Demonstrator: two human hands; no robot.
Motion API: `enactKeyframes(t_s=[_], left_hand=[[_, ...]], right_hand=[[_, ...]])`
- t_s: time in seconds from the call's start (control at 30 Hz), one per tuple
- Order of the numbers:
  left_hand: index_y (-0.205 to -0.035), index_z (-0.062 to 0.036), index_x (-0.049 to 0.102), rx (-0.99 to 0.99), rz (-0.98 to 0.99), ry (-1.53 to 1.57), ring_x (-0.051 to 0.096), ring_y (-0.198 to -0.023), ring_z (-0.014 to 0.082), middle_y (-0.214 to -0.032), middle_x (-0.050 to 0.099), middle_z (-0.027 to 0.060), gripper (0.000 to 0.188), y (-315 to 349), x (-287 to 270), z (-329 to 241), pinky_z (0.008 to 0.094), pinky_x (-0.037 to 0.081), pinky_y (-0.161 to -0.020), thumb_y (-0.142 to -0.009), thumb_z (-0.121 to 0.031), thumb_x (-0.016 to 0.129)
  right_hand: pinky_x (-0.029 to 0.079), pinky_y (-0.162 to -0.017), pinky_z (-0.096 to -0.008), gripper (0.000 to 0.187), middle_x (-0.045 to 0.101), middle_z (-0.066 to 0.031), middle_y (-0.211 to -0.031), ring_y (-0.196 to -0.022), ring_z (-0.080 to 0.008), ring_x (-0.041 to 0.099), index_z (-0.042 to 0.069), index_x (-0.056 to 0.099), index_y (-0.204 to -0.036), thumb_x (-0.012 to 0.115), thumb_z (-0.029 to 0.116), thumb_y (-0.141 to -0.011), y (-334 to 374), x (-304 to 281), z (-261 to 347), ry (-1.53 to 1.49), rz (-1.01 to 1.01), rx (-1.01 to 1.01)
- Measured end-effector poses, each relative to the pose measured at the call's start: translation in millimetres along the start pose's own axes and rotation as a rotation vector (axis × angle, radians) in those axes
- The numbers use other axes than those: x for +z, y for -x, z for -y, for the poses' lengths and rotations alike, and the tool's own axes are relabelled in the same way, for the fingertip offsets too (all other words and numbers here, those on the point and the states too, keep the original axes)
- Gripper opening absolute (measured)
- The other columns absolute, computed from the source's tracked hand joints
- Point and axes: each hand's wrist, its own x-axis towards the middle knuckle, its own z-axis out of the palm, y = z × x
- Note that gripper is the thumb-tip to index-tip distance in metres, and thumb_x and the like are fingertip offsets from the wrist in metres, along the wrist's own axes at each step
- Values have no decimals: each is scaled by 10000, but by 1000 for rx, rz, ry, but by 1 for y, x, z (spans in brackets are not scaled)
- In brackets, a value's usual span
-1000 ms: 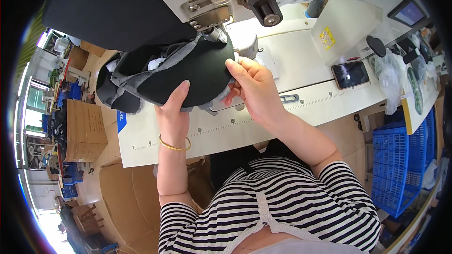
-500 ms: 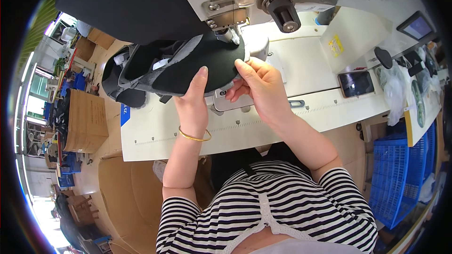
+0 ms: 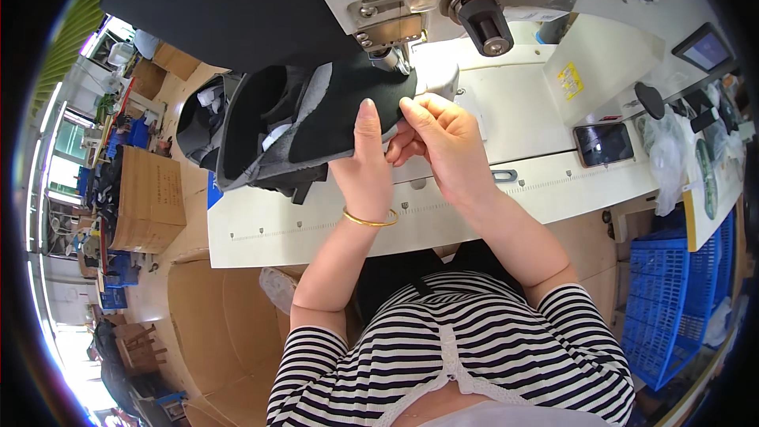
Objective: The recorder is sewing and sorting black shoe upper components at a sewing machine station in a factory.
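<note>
A black and grey padded fabric piece point(image 3: 344, 111) lies under the needle area of the sewing machine point(image 3: 393, 41), its folded, bulky part hanging to the left. My left hand point(image 3: 365, 146) grips its near edge, thumb on top and fingers hidden underneath. Close beside it, my right hand point(image 3: 443, 138) pinches the right edge of the same piece between thumb and forefinger, the other fingers curled. The machine's presser foot point(image 3: 394, 62) rests at the far right edge of the fabric.
A phone point(image 3: 603, 145) lies on the white sewing table point(image 3: 506, 190) to the right. Blue plastic crates point(image 3: 656, 300) stand at lower right. Cardboard boxes point(image 3: 146, 199) are on the left, with an open carton point(image 3: 225, 324) below the table edge. A dark panel point(image 3: 229, 8) covers the upper left.
My left hand has moved right, nearer my right hand. The fabric piece has turned and shifted right, so its folded part opens more toward me. The right hand has hardly moved.
</note>
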Motion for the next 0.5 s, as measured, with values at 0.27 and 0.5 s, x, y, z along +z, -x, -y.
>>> enactKeyframes(t_s=[0.27, 0.5], left_hand=[[-877, 23, 596, -265, 126, 85, 466, -573, 62, -683, 576, 15, 347, 18, 15, 0, 250, 399, -498, -981, -279, 460], [-1046, 60, 633, 4, 751, -441, 684, -788, 199, -802, 678, 188, 281, 41, -54, -77, 256, 516, -712, -797, -66, 658]], right_hand=[[422, -517, -208, 224, 572, -12, -666, -561, -78, 531, 39, 562, -788, 509, 174, -958, -1, -7, 0, 74, -24, -24], [459, -528, -210, 258, 631, -56, -735, -590, -81, 577, 2, 576, -866, 499, 228, -963, 4, -13, 5, 158, -39, -18]])
